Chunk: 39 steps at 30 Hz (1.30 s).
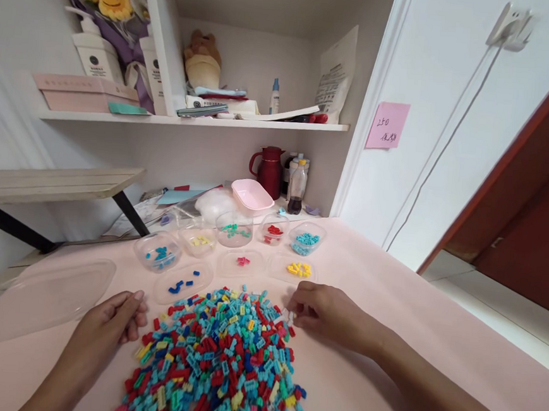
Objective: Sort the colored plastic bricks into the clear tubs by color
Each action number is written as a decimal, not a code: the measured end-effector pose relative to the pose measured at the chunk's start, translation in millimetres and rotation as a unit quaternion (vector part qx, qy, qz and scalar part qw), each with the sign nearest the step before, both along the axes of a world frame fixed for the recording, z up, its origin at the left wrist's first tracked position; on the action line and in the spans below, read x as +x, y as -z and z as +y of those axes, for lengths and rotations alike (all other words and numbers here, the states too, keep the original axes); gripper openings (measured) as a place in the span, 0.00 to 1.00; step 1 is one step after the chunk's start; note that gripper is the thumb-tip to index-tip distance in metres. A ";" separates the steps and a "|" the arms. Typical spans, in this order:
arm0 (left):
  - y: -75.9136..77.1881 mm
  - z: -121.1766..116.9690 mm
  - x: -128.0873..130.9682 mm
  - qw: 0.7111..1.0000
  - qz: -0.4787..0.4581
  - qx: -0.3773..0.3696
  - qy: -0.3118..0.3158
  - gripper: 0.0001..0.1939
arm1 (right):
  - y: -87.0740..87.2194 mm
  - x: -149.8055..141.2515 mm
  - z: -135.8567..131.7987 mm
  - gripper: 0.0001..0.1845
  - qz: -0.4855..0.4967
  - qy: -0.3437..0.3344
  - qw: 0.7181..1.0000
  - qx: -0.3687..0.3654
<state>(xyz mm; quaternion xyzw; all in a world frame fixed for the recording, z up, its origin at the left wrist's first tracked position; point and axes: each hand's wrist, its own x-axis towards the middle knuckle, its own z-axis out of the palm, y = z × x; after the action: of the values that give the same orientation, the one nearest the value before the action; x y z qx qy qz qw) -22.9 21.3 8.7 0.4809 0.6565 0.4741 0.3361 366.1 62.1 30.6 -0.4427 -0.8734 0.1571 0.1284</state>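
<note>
A large heap of small toy building bricks [219,359] in red, turquoise, blue, yellow, green and other colours lies on the pink tabletop. My left hand [112,320] rests at the heap's left side, thumb laid along its curled fingers. Whatever may be inside those fingers is hidden. At the heap's upper right edge, my right hand [319,310] is closed, fingertips bent down beside a few whitish bricks [289,317]. The hand itself hides anything it holds. Just beyond are clear lids with blue bricks [179,286], pink bricks [243,262] and yellow bricks [299,269].
Behind stand clear tubs, including a tub of blue bricks [157,251], a tub of green bricks [234,229] and a tub of turquoise bricks [306,240]. A pink basin [252,195], red jug [270,173] and bottle [297,188] stand farther back. A large clear lid [53,299] lies left.
</note>
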 end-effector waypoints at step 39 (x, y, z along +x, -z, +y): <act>1.2 1.1 -2.0 1.000 0.022 -0.018 0.005 0.22 | -4.5 23.6 5.6 0.13 0.144 -0.116 0.937 -0.295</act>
<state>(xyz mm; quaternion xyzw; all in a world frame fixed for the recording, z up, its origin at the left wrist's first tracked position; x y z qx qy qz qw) -24.9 22.3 7.5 0.4881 0.6698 0.4499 0.3327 389.7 67.7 35.1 -0.3286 -0.8052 0.4839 0.0976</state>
